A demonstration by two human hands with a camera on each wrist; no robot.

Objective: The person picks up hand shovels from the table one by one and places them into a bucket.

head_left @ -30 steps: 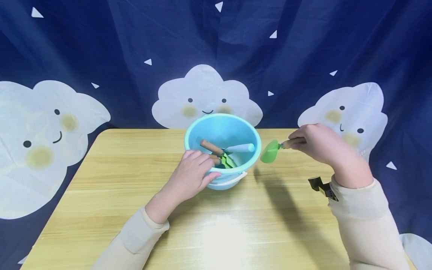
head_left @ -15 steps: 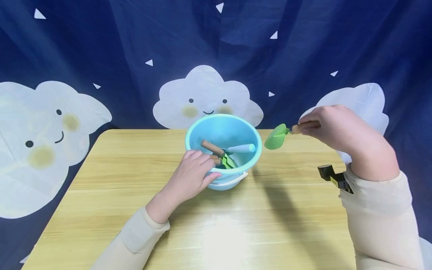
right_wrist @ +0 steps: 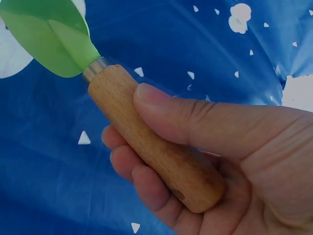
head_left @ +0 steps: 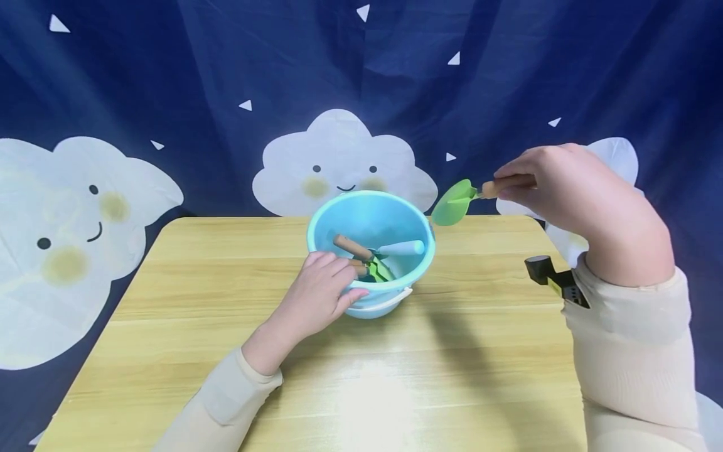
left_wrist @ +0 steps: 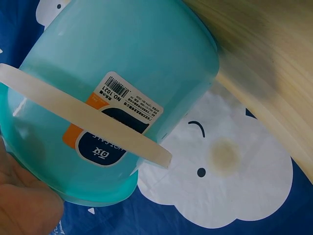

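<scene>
A light blue bucket (head_left: 384, 300) stands upright on the table, and my left hand (head_left: 322, 289) grips its near left rim, fingers over the edge and thumb outside. My right hand (head_left: 576, 188) holds a small green trowel (right_wrist: 51, 36) by its wooden handle (right_wrist: 151, 139), thumb along one side and fingers curled under. In the head view the trowel's blade is just right of the bucket's far rim, pointing down and left. Inside the bucket lie tools with wooden handles (head_left: 351, 246), green metal parts (head_left: 381, 271) and a pale blue handle (head_left: 402, 248); their lower ends are partly hidden.
The white bail handle (left_wrist: 88, 117) hangs down across the bucket's front, over a printed label (left_wrist: 137, 100). Behind the wooden table (head_left: 226, 263) hangs a dark blue curtain (head_left: 214, 56) with cloud faces. A black device (head_left: 556, 282) sits at the right cuff.
My right hand has risen with the trowel, moving first right and up, then slightly back left. The left hand and the bucket have stayed in place.
</scene>
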